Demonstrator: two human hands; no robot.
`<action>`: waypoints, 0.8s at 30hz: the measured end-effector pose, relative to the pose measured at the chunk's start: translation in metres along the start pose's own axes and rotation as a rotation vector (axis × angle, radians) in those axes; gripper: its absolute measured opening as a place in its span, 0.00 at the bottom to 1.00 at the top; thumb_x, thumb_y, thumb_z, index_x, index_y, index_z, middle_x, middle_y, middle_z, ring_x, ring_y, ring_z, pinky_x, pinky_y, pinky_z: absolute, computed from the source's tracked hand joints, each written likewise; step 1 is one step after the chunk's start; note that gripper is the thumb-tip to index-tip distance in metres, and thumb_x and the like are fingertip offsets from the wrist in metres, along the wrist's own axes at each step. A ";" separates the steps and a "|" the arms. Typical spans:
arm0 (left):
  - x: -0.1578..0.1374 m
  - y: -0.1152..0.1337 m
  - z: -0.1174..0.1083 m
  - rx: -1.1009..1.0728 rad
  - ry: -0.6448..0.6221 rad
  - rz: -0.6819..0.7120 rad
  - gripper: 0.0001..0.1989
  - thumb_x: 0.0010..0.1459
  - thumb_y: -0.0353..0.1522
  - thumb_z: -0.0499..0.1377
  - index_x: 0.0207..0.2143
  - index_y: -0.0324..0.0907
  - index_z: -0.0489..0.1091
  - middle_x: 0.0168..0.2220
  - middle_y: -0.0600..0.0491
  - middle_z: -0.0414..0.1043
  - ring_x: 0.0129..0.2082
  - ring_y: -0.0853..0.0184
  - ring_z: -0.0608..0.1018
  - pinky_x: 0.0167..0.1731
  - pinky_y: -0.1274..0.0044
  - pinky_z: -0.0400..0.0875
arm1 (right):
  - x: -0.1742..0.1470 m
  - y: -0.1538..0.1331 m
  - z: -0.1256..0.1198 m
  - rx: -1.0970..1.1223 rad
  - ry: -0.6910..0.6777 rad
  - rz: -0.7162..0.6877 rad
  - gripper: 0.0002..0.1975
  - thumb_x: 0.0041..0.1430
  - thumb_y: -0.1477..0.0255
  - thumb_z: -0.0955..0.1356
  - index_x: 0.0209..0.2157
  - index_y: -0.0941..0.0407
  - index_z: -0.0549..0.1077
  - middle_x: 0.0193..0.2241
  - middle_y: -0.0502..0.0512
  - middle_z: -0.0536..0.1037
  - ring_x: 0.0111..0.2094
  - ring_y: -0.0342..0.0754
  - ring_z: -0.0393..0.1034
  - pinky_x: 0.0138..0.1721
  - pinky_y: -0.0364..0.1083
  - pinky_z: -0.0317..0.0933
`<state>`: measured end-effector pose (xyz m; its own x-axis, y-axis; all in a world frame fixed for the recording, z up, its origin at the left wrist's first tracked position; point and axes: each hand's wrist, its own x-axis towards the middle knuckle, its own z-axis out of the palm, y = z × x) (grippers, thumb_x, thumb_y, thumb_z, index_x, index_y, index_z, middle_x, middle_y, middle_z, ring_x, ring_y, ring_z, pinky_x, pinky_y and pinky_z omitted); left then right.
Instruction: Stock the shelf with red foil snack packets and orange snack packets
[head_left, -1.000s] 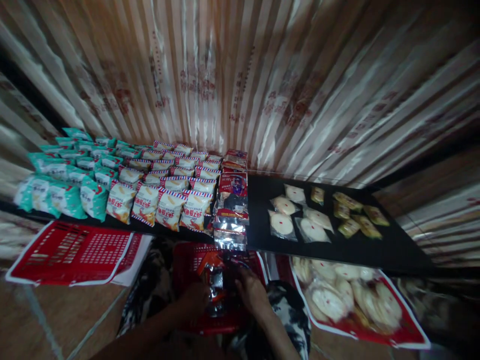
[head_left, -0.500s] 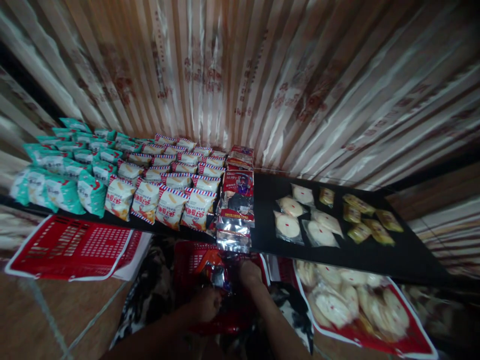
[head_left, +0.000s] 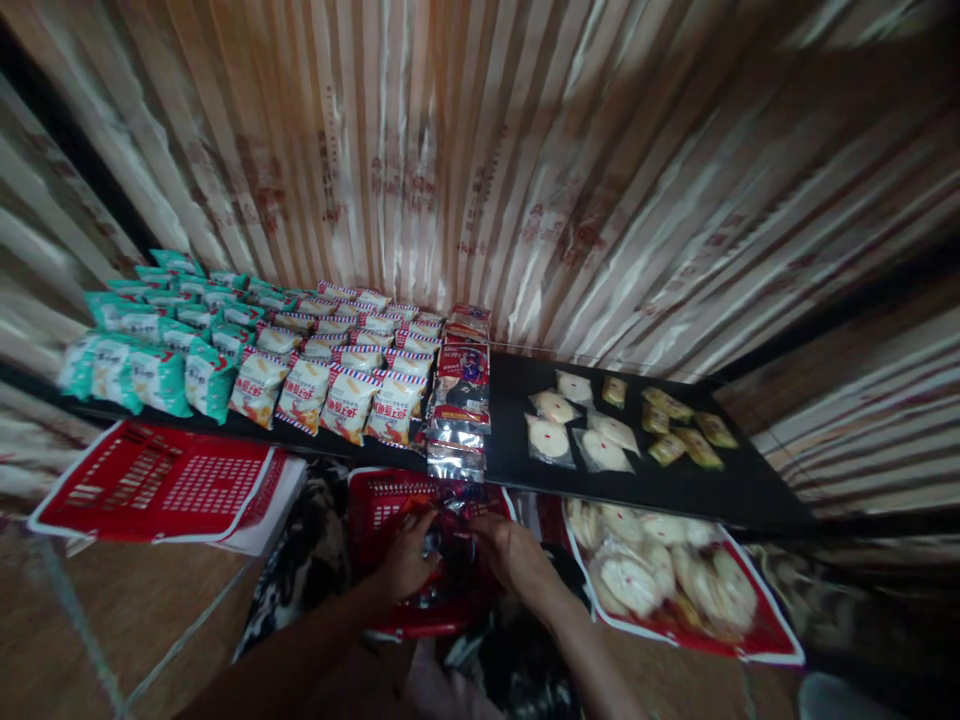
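Observation:
A red plastic basket (head_left: 373, 487) sits at my lap, holding shiny dark-red snack packets (head_left: 454, 527). Into it reaches my left hand (head_left: 409, 562), its fingers curled on a packet at the left. From the other side my right hand (head_left: 510, 550) closes on a packet, with its fingertips partly hidden in the gloom. Just beyond the basket, a column of overlapping red-and-black packets (head_left: 460, 385) lies on the black shelf (head_left: 517, 470), silver packet ends hanging at its front edge.
White shrimp-snack bags (head_left: 349, 402) and teal bags (head_left: 160, 380) stand in rows on the left. Further right lie round white wrapped crackers (head_left: 549, 438) and small yellow packets (head_left: 666, 449). A tipped red basket (head_left: 217, 490) is at left; another basket (head_left: 772, 640) holds crackers. Striped sheeting (head_left: 457, 150) hangs behind.
My view has shifted, so the right side of the shelf appears further left. My left hand has moved up and forward onto the packets; my right hand stays in the basket.

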<state>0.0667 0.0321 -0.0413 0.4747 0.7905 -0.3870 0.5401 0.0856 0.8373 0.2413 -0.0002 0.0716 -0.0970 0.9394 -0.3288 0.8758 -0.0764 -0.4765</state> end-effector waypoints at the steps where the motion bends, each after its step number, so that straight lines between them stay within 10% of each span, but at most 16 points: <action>1: -0.001 0.000 0.000 -0.017 0.026 0.031 0.32 0.45 0.24 0.57 0.56 0.43 0.62 0.58 0.48 0.61 0.59 0.61 0.63 0.58 0.71 0.57 | -0.002 -0.003 -0.004 0.037 0.018 -0.032 0.15 0.60 0.72 0.58 0.36 0.53 0.76 0.35 0.56 0.79 0.39 0.48 0.72 0.40 0.43 0.60; 13: -0.021 0.008 -0.005 -0.375 0.005 0.226 0.19 0.58 0.37 0.53 0.50 0.41 0.67 0.49 0.49 0.72 0.49 0.63 0.72 0.51 0.73 0.65 | -0.016 -0.026 -0.025 0.865 0.096 0.088 0.21 0.48 0.50 0.66 0.25 0.55 0.69 0.18 0.45 0.69 0.18 0.40 0.56 0.21 0.40 0.49; 24: -0.042 0.043 -0.015 -0.643 -0.223 0.141 0.22 0.40 0.48 0.65 0.25 0.41 0.62 0.26 0.56 0.69 0.29 0.68 0.72 0.32 0.76 0.63 | -0.037 -0.025 -0.045 1.170 0.193 0.144 0.22 0.41 0.55 0.74 0.34 0.56 0.75 0.23 0.48 0.77 0.22 0.40 0.67 0.25 0.40 0.58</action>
<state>0.0591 0.0116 0.0172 0.6785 0.6830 -0.2705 -0.0235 0.3881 0.9213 0.2442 -0.0175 0.1324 0.1272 0.9243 -0.3597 -0.0988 -0.3490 -0.9319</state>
